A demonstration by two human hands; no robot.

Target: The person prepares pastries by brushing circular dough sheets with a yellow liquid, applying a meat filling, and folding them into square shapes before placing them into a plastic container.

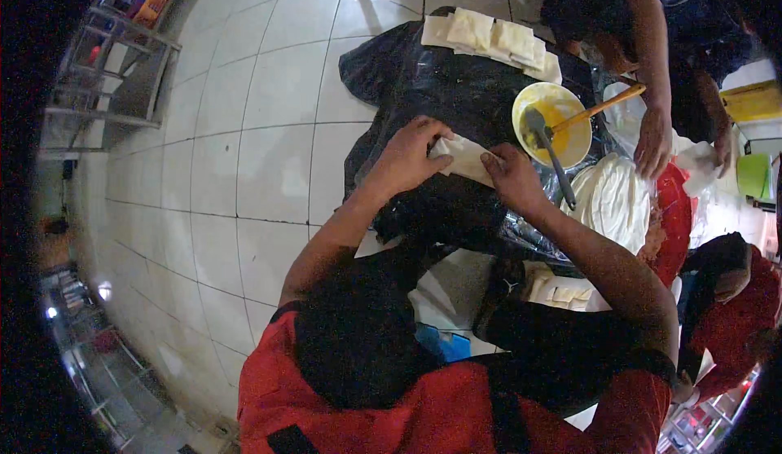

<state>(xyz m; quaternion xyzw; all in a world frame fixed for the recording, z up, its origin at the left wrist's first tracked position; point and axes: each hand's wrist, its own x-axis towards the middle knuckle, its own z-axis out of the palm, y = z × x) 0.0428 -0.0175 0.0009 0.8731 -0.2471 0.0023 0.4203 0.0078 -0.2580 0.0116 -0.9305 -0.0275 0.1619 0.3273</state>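
Between my hands is a pale folded dough sheet (466,160), held above a black plastic-covered surface (423,87). My left hand (411,154) pinches its left end, thumb below and fingers above. At its right end, my right hand (513,175) grips the edge with thumb and fingers. Just right of my hands stands a cream bowl (521,112) with yellow liquid. A wooden-handled tool (599,110) and a dark grey spatula (554,160) rest in it. Past my right hand lies a fanned pile of thin white dough sheets (611,197).
Folded square dough parcels (489,38) are stacked at the far edge. A co-worker's hand (653,148) hangs over a red container (673,218), with another person (737,315) at right. More parcels (562,291) lie near my leg. Metal racks (110,71) stand at left on the tiled floor.
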